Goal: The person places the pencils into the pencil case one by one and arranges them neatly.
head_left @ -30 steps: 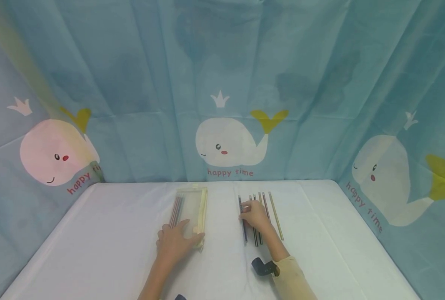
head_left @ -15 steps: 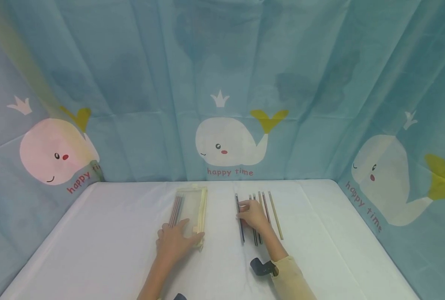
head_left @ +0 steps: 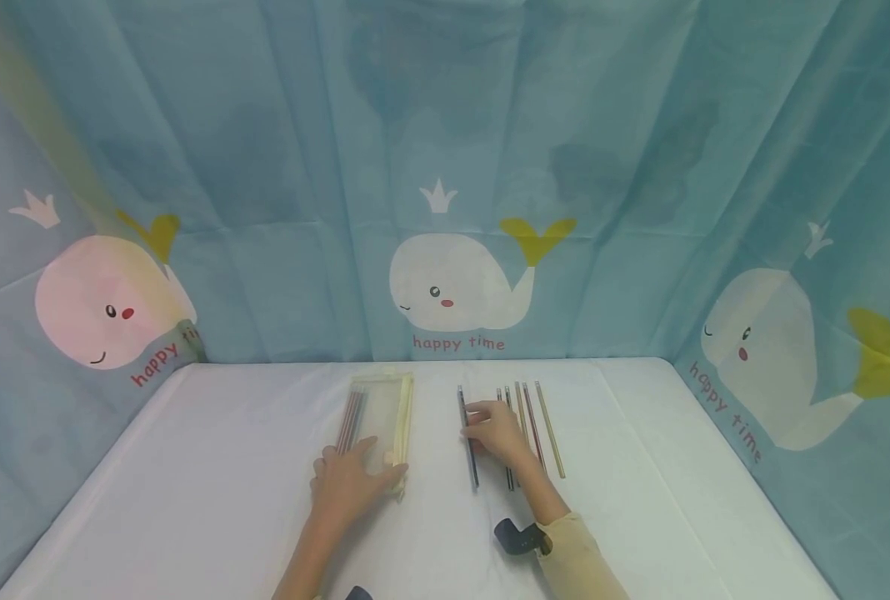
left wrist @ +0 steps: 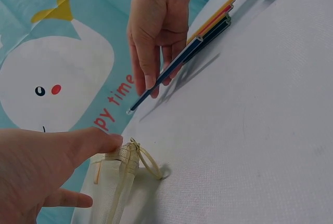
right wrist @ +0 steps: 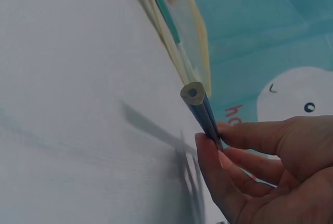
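My right hand (head_left: 501, 432) pinches a dark blue pencil (head_left: 469, 454) between thumb and fingers, a little left of the pencil row. In the right wrist view the pencil's unsharpened end (right wrist: 193, 93) faces the camera. The left wrist view has the pencil (left wrist: 179, 60) slanting above its shadow. A pale yellow see-through zip pouch (head_left: 381, 417) lies left of centre, with several pencils (head_left: 351, 417) inside along its left side. Spread over the pouch's near part, my left hand (head_left: 347, 483) rests with the thumb near the zip end and finger ring (left wrist: 150, 164).
Right of the right hand lie several pencils, including a gold one (head_left: 552, 433), a red one (head_left: 532, 421) and a dark one (head_left: 510, 477). A white cloth (head_left: 640, 500) covers the table. A blue whale-print curtain (head_left: 295, 275) hangs around its back and sides.
My right hand has shifted left with the dark blue pencil, away from the other pencils and nearer the pouch. The left hand and the pouch stay in place.
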`<control>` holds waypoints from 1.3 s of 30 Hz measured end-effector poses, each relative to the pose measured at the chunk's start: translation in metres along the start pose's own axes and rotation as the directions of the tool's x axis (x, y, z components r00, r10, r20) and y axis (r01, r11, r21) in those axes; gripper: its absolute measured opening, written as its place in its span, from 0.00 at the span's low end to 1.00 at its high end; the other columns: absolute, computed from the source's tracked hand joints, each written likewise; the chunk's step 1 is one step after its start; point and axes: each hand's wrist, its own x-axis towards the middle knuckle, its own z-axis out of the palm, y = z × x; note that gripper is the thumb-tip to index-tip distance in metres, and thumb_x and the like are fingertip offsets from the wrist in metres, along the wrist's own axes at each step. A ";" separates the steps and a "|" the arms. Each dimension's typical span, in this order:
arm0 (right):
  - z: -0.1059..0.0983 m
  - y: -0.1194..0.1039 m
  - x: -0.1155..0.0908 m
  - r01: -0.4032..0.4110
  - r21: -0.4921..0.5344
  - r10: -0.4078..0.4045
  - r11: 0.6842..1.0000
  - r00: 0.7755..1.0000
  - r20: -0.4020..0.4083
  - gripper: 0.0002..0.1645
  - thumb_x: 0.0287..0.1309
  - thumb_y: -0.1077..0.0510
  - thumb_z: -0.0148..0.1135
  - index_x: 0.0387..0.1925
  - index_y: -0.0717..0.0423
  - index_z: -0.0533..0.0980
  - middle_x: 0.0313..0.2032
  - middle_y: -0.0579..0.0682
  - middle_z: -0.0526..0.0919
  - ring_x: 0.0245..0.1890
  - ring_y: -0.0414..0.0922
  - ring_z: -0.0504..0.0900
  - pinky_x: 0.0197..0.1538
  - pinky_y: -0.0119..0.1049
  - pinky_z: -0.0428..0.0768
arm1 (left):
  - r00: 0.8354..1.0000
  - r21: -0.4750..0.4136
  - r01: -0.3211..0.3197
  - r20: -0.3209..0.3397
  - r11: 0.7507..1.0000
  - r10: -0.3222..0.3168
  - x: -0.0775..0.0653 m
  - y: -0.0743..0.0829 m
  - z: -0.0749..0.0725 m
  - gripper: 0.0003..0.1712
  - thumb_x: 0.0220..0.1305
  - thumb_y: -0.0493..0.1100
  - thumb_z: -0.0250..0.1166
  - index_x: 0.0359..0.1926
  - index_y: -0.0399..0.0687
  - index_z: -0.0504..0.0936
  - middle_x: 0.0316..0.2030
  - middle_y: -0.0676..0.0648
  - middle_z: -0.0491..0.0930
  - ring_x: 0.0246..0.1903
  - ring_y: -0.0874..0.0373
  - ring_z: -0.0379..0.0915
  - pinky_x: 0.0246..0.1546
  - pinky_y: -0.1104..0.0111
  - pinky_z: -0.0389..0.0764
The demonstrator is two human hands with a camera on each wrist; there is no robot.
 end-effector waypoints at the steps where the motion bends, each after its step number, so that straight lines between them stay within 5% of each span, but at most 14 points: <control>1: 0.001 0.000 0.000 0.003 0.007 -0.003 1.000 1.000 0.001 0.28 0.61 0.65 0.72 0.63 0.67 0.79 0.47 0.62 0.88 0.36 0.47 0.90 0.39 0.37 0.88 | 1.000 0.000 0.000 0.000 1.000 0.000 0.000 0.000 0.000 0.49 0.57 0.68 0.75 0.69 0.39 0.78 0.49 0.27 0.73 0.48 0.35 0.68 0.47 0.41 0.72; 11: 0.008 -0.001 -0.002 0.030 0.071 -0.032 0.997 0.999 0.027 0.27 0.60 0.65 0.71 0.61 0.67 0.79 0.48 0.63 0.87 0.42 0.52 0.90 0.40 0.38 0.88 | 1.000 0.003 0.000 -0.009 1.000 0.000 0.000 0.000 0.000 0.49 0.56 0.68 0.75 0.69 0.40 0.78 0.49 0.26 0.72 0.48 0.34 0.68 0.47 0.40 0.73; 39: 0.036 -0.021 0.006 0.035 0.108 -0.046 0.994 0.994 0.103 0.26 0.59 0.65 0.73 0.59 0.68 0.80 0.47 0.62 0.88 0.37 0.49 0.89 0.41 0.38 0.88 | 1.000 0.015 0.005 0.005 1.000 -0.005 0.001 -0.002 0.001 0.49 0.57 0.69 0.74 0.69 0.40 0.78 0.52 0.26 0.72 0.51 0.33 0.69 0.51 0.37 0.73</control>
